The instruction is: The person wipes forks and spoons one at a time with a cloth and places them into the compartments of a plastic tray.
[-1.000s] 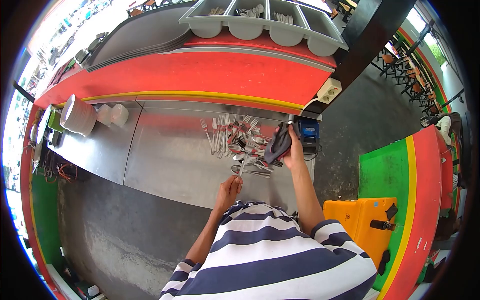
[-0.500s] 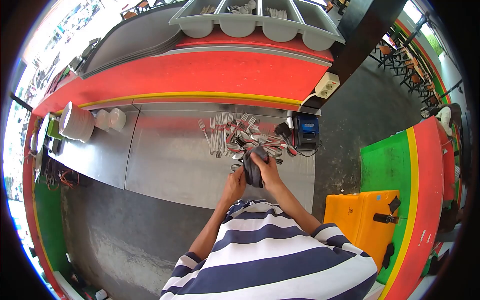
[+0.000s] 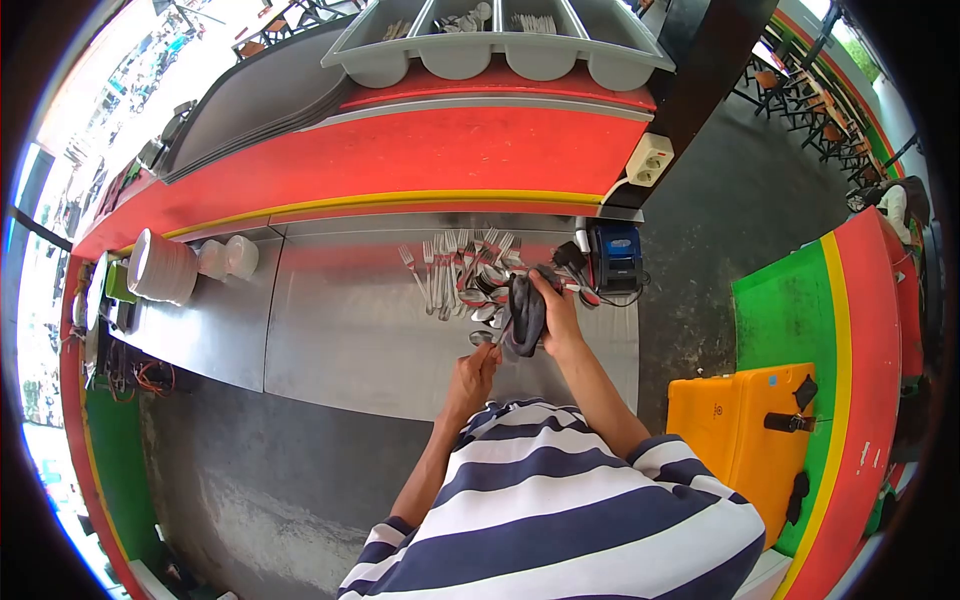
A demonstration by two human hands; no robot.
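A dark grey cloth [image 3: 526,316] is bunched in my right hand [image 3: 560,318], whose fingers wrap round it over the front of the cutlery pile. Lower and to the left, my left hand [image 3: 473,380] is closed in a pinch on a thin piece of cutlery [image 3: 501,337] that runs up to the cloth; whether it is a spoon or a fork I cannot tell. Just above those fingers lies a spoon [image 3: 481,338]. Beyond my hands, several forks [image 3: 440,265] lie side by side with their tines away from me, and spoons [image 3: 480,294] are heaped next to them.
On the steel counter [image 3: 340,330], a blue-and-black device [image 3: 614,258] with a cable stands right of the cutlery. Stacked white plates [image 3: 163,268] and bowls [image 3: 240,257] are at left. A grey cutlery tray [image 3: 500,42] tops the red ledge [image 3: 420,150]. An orange case [image 3: 735,430] stands at right.
My right hand and the cloth have moved slightly up and to the right. My left hand has drawn a little down, widening the gap between the hands. The view has shifted slightly.
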